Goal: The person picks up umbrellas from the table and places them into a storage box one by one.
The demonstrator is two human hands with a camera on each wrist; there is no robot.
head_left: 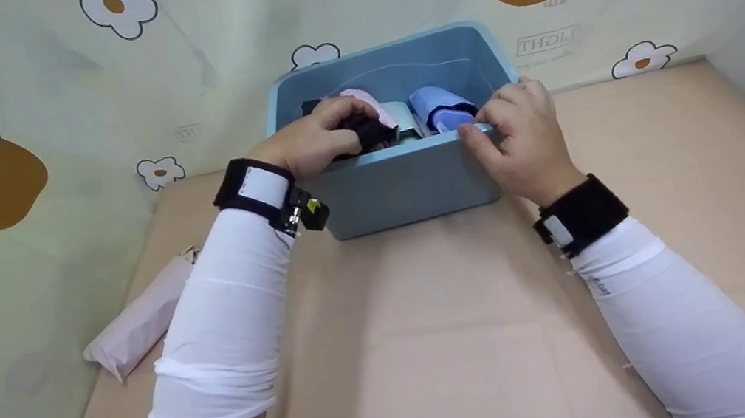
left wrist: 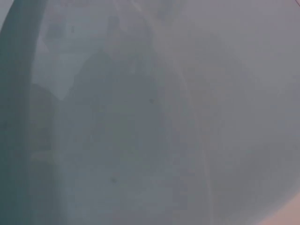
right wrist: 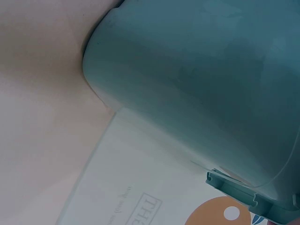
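Observation:
A blue-grey plastic storage bin (head_left: 407, 192) stands at the back of the table. My left hand (head_left: 313, 140) reaches over its front left rim and holds a dark, fabric-like bundle (head_left: 372, 133) between thumb and fingers; its exact kind is unclear. Right of that bundle lie a pink roll (head_left: 371, 103), a pale green roll (head_left: 401, 118) and a blue roll (head_left: 442, 107) inside the bin. With thumb in front and fingers curled over the rim, my right hand (head_left: 524, 136) grips the bin's front right corner. The left wrist view shows only the bin wall (left wrist: 140, 117) up close.
A long pale pink wrapped roll (head_left: 143, 316) lies on the table's left edge. Behind the bin rises a wall covering (head_left: 222, 61) printed with flowers. In the right wrist view, a handle-like piece (right wrist: 234, 190) juts from the bin's upper edge.

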